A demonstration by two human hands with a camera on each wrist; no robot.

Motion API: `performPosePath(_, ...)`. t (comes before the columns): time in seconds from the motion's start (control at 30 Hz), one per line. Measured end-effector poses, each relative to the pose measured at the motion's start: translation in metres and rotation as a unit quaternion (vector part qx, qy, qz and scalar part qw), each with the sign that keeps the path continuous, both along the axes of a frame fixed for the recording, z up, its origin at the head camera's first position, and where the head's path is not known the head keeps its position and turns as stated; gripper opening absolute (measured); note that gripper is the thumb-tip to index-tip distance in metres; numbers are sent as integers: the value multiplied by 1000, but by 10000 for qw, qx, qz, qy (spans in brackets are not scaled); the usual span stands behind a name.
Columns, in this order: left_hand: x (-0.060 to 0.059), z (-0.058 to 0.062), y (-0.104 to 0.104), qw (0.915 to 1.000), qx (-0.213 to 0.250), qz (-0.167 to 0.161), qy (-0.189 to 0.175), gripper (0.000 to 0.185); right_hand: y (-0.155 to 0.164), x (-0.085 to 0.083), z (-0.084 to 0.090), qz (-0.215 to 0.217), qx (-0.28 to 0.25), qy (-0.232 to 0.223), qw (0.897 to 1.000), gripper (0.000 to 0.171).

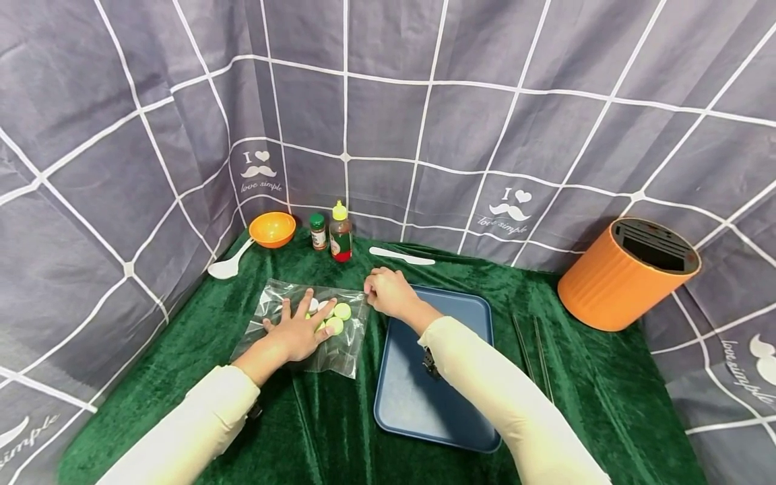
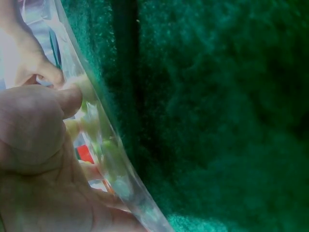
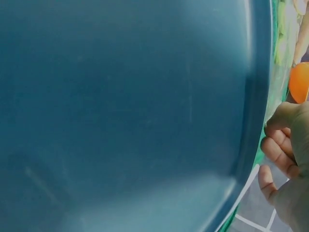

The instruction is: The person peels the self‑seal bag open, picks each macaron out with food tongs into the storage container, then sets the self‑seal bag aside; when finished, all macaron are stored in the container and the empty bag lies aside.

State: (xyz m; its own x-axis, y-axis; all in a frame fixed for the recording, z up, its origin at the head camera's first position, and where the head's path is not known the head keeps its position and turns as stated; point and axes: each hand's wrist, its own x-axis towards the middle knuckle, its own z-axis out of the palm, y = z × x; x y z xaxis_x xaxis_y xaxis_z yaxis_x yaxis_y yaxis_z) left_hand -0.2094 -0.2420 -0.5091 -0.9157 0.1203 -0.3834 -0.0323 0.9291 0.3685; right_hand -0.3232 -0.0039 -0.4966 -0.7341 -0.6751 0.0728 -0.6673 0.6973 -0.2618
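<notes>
A clear plastic bag (image 1: pixel 347 357) lies on the green cloth, with several light green and white round pieces (image 1: pixel 342 311) inside. My left hand (image 1: pixel 297 333) rests on the bag with fingers spread, covering some of the pieces. In the left wrist view, the bag's edge runs alongside my left palm (image 2: pixel 43 159). At the bag's upper right corner, my right hand (image 1: pixel 391 293) pinches the plastic between thumb and curled fingers. The right wrist view shows that thumb and forefinger (image 3: pixel 280 121) together at the bag's edge, just beyond the tray rim.
A blue tray (image 1: pixel 418 404) lies under my right forearm, beside a pair of thin dark sticks (image 1: pixel 541 357). An orange knife block (image 1: pixel 606 283) stands far right. Behind are a white knife (image 1: pixel 402 256), sauce bottle (image 1: pixel 341 236), spice jar (image 1: pixel 318 232), orange bowl (image 1: pixel 273 230) and white ladle (image 1: pixel 224 268).
</notes>
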Motion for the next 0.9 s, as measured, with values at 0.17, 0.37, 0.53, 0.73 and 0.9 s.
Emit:
performPosePath(0.17, 0, 2, 1, 10000, -25, 10, -39, 70, 5, 0, 2, 8, -27, -9, 10000, 17)
performPosePath(0.37, -2, 0, 0, 10000, -45, 21, -39, 70, 14, -1, 4, 36, 106, 121, 9999, 18)
performPosePath(0.53, -5, -4, -1, 9999, -91, 0, -86, 71, 21, -2, 3, 15, 195, 164, 9997, 18)
performPosePath(0.73, -1, 6, 3, 9999, -96, 2, -86, 70, 24, 2, 4, 270, 253, 231, 9990, 13)
performPosePath(0.9, 5, 21, 7, 9998, -177, -41, -101, 69, 19, 5, 8, 952, 231, 101, 9951, 27)
